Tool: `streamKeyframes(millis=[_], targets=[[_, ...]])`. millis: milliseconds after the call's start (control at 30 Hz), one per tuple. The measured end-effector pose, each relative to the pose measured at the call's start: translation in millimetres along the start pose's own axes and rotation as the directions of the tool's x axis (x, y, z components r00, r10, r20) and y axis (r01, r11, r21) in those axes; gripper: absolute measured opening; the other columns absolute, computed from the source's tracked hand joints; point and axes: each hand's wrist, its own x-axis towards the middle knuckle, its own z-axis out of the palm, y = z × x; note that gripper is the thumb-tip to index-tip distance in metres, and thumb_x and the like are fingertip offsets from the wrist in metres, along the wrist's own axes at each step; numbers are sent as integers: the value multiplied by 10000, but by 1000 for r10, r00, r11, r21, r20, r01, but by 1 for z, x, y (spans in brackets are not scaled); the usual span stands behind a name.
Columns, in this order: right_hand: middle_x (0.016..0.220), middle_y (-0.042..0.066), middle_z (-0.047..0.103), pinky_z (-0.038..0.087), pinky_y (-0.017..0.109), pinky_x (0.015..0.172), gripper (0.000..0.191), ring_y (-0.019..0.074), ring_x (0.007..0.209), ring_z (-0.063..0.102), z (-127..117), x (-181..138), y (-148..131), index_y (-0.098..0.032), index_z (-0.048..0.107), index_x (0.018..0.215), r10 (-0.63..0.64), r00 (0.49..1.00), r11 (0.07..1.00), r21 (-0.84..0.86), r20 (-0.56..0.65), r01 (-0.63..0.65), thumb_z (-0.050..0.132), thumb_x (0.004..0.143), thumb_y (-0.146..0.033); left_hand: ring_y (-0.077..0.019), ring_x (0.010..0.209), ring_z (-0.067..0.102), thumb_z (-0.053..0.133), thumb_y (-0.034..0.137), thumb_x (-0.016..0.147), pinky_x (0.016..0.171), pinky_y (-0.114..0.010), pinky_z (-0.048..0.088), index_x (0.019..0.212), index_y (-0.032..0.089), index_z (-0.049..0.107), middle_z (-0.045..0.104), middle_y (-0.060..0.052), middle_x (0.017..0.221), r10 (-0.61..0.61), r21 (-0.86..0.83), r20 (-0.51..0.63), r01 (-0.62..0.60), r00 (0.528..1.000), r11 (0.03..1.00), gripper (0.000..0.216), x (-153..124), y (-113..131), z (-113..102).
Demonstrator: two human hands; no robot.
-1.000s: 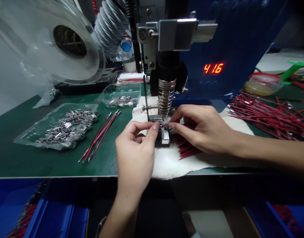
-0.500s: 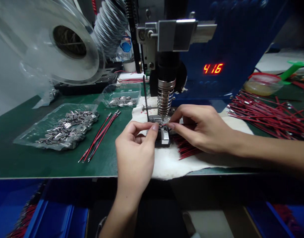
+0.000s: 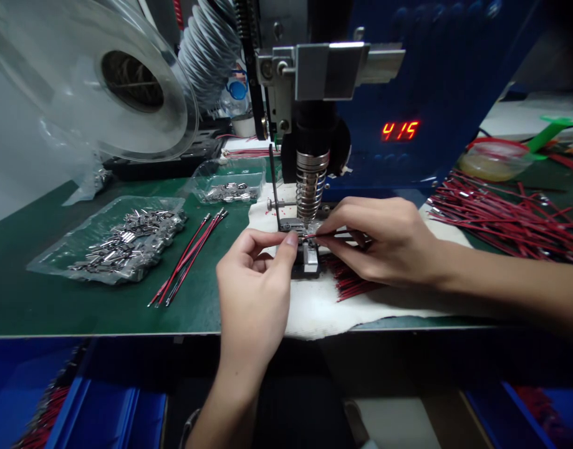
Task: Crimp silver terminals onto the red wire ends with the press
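Green bench (image 3: 103,315), cropped left | left fingers (image 3: 287,246): grip hidden, cannot tell | right fingers (image 3: 346,218): pinching red wire (image 3: 310,236), ends obscured

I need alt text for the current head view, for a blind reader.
A person's right hand pinches a red wire at a metal fixture, the left hand pinched close beside it, under a blue machine's spring-wrapped tip; its display reads 415. On the green table, a tray of metal parts lies left, a pile of red wires right.

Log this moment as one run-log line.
left hand: at metal fixture | right hand: holding red wire | coiled spring: above metal fixture | display: 415
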Motion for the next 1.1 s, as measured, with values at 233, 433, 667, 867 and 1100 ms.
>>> streamKeyframes(millis=[233,433,667,867,1100], targets=[[840,27,678,458,262,623,87,137,705,622,-1,0,6,-210,623,925,-63,997,998,-4,34,63,557,881,-175,-43,427,366,731,332,787,417,-173,300,781,167,605,535,40,594,-8,14,6,8,1000,1000,207,0,1,-1],[851,40,679,485,267,665,72,144,744,631,-2,2,3,-200,631,922,-19,999,998,68,45,16,565,893,-205,-36,445,374,724,304,795,424,-166,286,772,168,594,543,39,629,-6,-16,23,7,1000,1000,189,0,-1,-2],[850,43,689,497,268,659,98,144,732,633,-2,3,4,-204,631,916,-58,997,994,93,41,54,538,897,-177,-23,417,308,738,333,787,419,-191,250,768,163,610,584,26,676,-118,-76,167,132,979,988,213,9,3,-9],[863,47,680,488,269,663,87,146,745,625,-1,3,3,-196,631,911,-32,998,995,94,54,27,547,892,-186,-30,443,353,725,358,797,420,-179,261,809,166,620,608,13,720,-36,-34,104,40,994,999,219,4,-1,-8],[847,44,661,473,254,654,90,139,735,612,-1,4,4,-194,623,908,-50,997,995,94,53,45,538,890,-169,-50,468,344,712,396,803,413,-192,231,834,171,672,592,-5,698,-20,102,63,14,998,995,230,2,-2,-6]])
